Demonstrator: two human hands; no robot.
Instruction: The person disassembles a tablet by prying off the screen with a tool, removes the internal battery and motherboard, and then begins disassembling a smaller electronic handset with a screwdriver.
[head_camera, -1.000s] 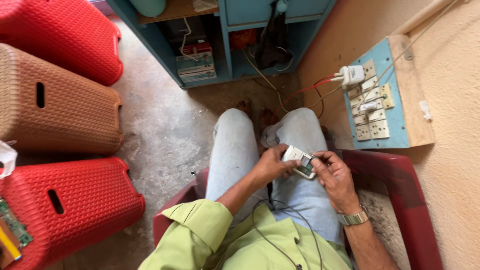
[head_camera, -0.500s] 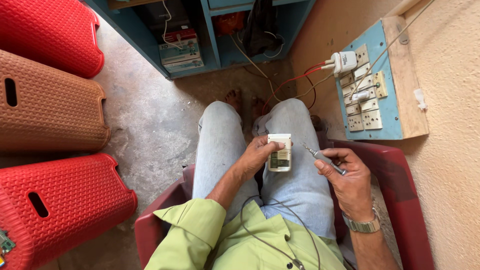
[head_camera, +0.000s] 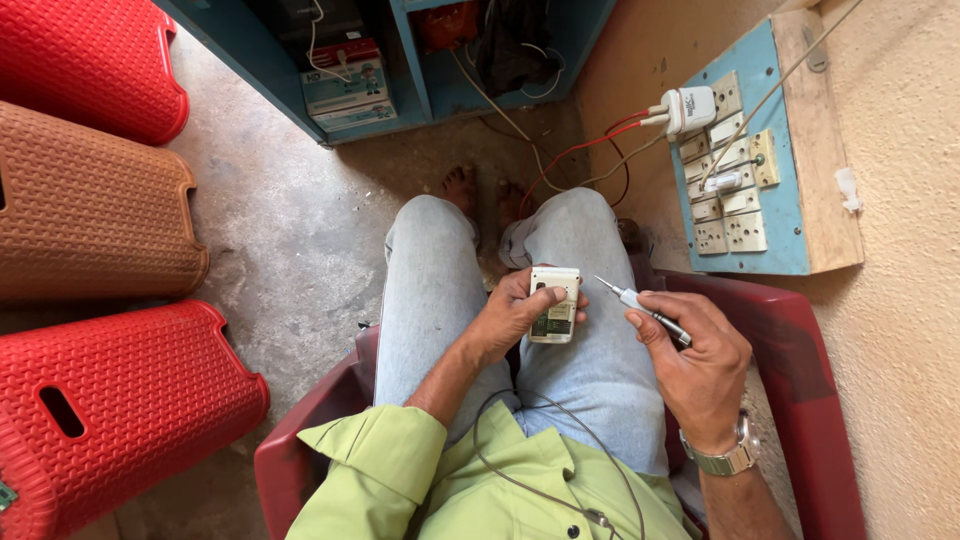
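Seen from above, we sit in a red chair (head_camera: 790, 330). Our left hand (head_camera: 505, 320) grasps a small white device (head_camera: 554, 303) over our lap, fingers wrapped round its edges and its green circuit board exposed. At its 3 o'clock, just apart, our right hand (head_camera: 700, 365) pinches a screwdriver (head_camera: 640, 308) whose tip points towards the device. A blue switchboard (head_camera: 770, 180) hangs at 1 o'clock.

Light: bright, even daylight, source not visible.
Shadows: soft, deepest in the blue shelf (head_camera: 400, 60) at 12 o'clock.
Glare: none.
Focus: sharp throughout.
Distortion: wide-angle stretch at edges.
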